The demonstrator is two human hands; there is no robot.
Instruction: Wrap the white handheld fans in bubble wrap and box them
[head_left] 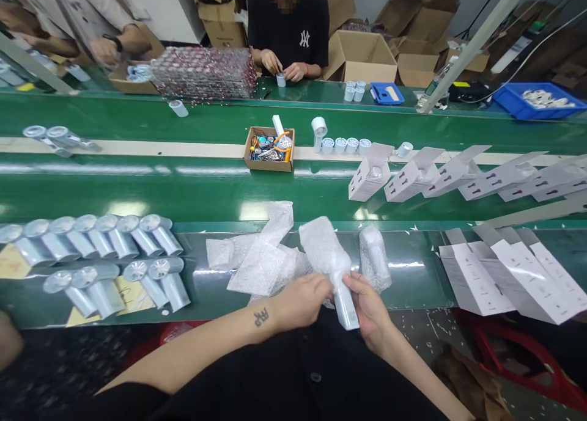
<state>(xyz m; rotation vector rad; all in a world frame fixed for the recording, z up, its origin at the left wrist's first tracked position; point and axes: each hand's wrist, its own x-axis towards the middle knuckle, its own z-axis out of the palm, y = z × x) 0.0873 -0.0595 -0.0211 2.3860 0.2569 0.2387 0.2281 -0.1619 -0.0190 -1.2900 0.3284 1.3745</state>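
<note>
My left hand (300, 299) and my right hand (367, 308) both grip a pale handheld fan (345, 305) at the near table edge. The fan's head is inside a bubble-wrap bag (321, 244), its handle sticking out toward me. A second fan wrapped in bubble wrap (375, 257) lies just right of my hands. Loose bubble-wrap bags (261, 259) are piled to the left of them. Two rows of unwrapped fans (110, 250) lie at the near left.
Flat white cartons (509, 274) are stacked at the near right, and opened cartons (413, 179) ride the green conveyor (183, 192). A small parts box (269, 149) sits mid-belt. A person in a black shirt (288, 30) works opposite; another person's hand (105, 48) is far left.
</note>
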